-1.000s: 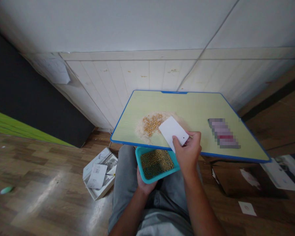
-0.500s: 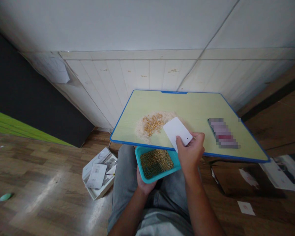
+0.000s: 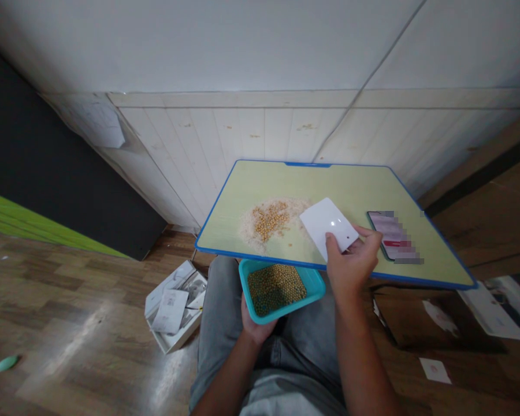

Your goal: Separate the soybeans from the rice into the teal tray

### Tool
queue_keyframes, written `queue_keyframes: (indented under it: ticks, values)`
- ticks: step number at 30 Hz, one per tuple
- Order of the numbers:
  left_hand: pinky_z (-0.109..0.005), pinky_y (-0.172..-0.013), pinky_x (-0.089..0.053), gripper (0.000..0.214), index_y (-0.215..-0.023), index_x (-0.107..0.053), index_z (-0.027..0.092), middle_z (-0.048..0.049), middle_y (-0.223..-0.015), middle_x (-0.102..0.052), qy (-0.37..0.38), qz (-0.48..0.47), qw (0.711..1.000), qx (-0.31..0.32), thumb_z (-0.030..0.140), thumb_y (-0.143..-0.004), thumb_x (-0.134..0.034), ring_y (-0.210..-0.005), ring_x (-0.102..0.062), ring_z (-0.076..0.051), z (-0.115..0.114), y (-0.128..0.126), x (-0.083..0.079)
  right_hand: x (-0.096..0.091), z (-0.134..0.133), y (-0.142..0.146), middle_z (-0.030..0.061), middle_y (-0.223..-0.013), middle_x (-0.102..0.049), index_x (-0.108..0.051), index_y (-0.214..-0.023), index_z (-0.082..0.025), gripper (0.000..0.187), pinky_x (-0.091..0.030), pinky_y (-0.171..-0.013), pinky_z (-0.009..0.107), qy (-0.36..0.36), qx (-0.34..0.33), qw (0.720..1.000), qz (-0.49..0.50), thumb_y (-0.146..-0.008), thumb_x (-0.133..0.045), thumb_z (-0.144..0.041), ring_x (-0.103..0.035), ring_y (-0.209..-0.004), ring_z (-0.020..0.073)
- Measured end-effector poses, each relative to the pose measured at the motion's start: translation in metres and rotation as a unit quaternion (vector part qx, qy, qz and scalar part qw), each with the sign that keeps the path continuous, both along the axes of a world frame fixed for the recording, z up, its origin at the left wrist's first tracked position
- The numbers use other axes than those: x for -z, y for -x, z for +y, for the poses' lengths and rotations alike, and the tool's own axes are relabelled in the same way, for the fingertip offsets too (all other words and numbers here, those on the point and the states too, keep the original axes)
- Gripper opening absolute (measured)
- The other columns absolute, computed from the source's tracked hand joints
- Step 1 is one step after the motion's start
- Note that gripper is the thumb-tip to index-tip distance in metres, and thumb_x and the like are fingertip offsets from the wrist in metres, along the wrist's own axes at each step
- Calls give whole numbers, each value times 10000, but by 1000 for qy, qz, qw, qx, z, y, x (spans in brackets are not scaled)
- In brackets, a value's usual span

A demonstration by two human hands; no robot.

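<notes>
My right hand (image 3: 356, 260) grips a white card (image 3: 328, 226) by its near right corner, thumb on top, over the folding table (image 3: 342, 182). To the card's left lies a pile of yellow soybeans (image 3: 269, 221) mixed with pale rice-like grains (image 3: 252, 236). Below the table's front edge, my left hand (image 3: 256, 328) holds a turquoise plastic tub (image 3: 315, 287) from underneath, its fingers mostly hidden. Many soybeans (image 3: 281, 283) cover the bottom of the tub, which sits over my lap.
A phone (image 3: 394, 237), partly blurred out, lies on the table right of my right hand. On the floor stand a white box (image 3: 173, 315) with papers at left and a brown case (image 3: 416, 318) at right. The wall (image 3: 242, 130) rises behind the table.
My right hand has moved the white card to the right, away from the pile, uncovering more of the table and the tub's right end. My left hand and the tub stay put.
</notes>
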State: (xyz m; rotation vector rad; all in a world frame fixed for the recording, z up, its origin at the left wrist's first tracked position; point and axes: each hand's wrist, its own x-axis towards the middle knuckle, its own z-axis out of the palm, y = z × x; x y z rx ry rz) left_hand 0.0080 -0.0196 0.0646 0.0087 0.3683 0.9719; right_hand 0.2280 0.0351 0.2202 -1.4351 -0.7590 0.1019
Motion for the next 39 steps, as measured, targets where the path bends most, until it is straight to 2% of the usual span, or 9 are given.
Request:
queue_keyframes:
  ticks: [5,15,20,28,31,36,39]
  values:
    - [-551,-1532,-202,565,-1237,-965,365,17,-1366,-955,-1,5,1000,2,441,-1153,-411,-1647,-656,-295,0,0,4,0,0,-1,72,-949,-861,-674,-1241,-249,473,-711,-808,421,14,-23,999,-16,-830,-839,-414,-869,-854,296]
    - [-560,-1546,-145,561,-1231,-968,375,27,-1408,-942,-9,16,1000,7,465,-1146,-420,-1712,-590,-301,1,0,4,3,-8,0,68,-941,-860,-725,-1268,-234,462,-721,-860,441,22,-16,999,-25,-847,-838,-389,-884,-922,317]
    - [-560,-1535,-182,519,-1211,-968,359,0,-1382,-950,-1,1,1000,12,448,-1139,-462,-1684,-611,-307,1,2,9,2,-7,-3,68,-995,-872,-733,-1262,-236,454,-714,-857,419,-2,-23,999,-27,-851,-844,-391,-886,-932,302]
    - [-571,-1533,-162,533,-1367,-924,316,-29,-1482,-915,-16,-15,1000,18,479,-1159,-461,-1702,-584,-313,1,5,20,6,-10,-7,76,-974,-895,-753,-1259,-231,439,-692,-761,378,13,-57,998,-24,-860,-856,-381,-883,-878,299]
    - [-576,-1532,-182,546,-1323,-941,322,-35,-1431,-934,-10,-24,1000,10,459,-1157,-439,-1669,-623,-305,1,4,17,6,-10,-6,68,-980,-889,-753,-1265,-231,428,-683,-759,366,-2,-57,998,-28,-872,-855,-369,-878,-887,290]
    - [-563,-1517,-259,614,-1193,-974,320,-10,-1327,-965,16,-33,999,3,413,-1170,-367,-1443,-798,-282,3,0,6,11,-1,-7,38,-944,-856,-761,-1264,-245,387,-666,-768,368,7,-70,996,-48,-898,-843,-344,-834,-834,265]
    - [-561,-1504,-297,625,-1222,-969,309,-14,-1349,-959,16,-35,999,4,424,-1182,-356,-1467,-790,-291,4,-3,0,13,5,-6,32,-959,-840,-768,-1265,-259,368,-653,-775,372,15,-72,995,-67,-910,-824,-339,-806,-829,260]
